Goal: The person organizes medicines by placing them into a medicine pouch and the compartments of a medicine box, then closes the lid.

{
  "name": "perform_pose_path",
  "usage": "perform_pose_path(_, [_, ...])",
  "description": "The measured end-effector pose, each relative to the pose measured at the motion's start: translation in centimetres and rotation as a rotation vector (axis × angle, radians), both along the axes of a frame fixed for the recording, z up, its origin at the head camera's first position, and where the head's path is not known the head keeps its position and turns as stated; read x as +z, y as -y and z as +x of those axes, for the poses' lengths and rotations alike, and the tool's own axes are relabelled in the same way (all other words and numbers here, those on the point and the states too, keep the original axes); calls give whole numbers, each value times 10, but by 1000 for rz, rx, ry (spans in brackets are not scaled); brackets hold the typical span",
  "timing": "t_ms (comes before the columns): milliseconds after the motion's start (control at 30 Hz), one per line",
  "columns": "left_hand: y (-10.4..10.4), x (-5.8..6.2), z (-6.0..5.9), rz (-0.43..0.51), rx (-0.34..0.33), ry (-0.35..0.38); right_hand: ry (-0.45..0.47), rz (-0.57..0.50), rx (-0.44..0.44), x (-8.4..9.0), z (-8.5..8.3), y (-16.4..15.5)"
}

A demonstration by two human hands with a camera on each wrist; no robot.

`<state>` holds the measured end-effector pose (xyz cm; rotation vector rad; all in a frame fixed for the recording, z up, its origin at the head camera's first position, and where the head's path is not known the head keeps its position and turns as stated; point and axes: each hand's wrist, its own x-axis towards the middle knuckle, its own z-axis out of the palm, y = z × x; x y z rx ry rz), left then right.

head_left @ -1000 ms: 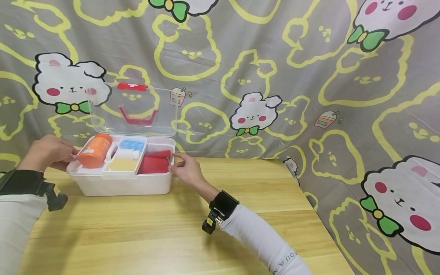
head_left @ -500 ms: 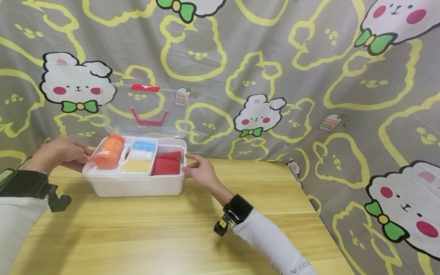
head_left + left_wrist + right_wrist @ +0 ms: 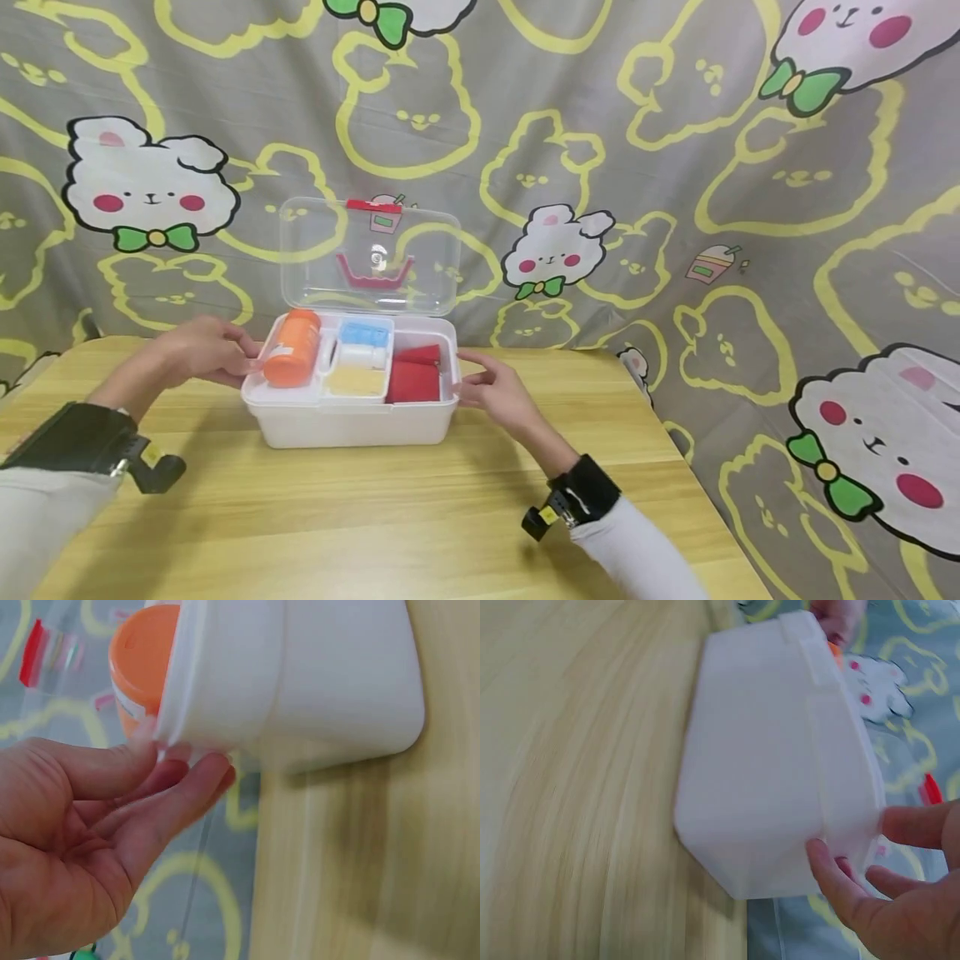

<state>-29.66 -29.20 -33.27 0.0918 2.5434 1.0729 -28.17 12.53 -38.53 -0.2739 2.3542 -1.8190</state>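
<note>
A white first-aid box (image 3: 352, 427) stands on the wooden table with its clear lid (image 3: 315, 250) raised. My left hand (image 3: 202, 350) grips the box's left end. In the left wrist view, the thumb lies at the rim and the fingers (image 3: 176, 806) are under it. At the opposite end, my right hand (image 3: 501, 396) holds the box, thumb at the rim and fingertips (image 3: 821, 851) against the side. An orange bottle (image 3: 292, 354) lies in the upper tray, beside a blue item (image 3: 365, 333) and a yellow one (image 3: 354, 381). Red pouches (image 3: 415, 382) fill the right compartment.
The wooden table (image 3: 360, 525) stretches in front of the box and to its right. A patterned curtain (image 3: 450, 100) hangs close behind the raised lid and down the right side. The lid carries a red latch (image 3: 373, 206) and a pink handle (image 3: 375, 282).
Both hands have moved the box to the right along the table and slightly nearer. The lid stays raised, and the contents keep their places.
</note>
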Motion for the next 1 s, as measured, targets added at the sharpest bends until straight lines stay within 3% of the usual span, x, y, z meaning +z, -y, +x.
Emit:
perform_pose_path(267, [-46, -12, 18, 186, -47, -61, 66, 61, 59, 5, 15, -59])
perform_pose_path(567, [-63, -20, 40, 266, -76, -62, 69, 107, 89, 9, 37, -83])
perform_pose_path(1000, [-70, -14, 51, 134, -62, -79, 88, 110, 114, 11, 48, -89])
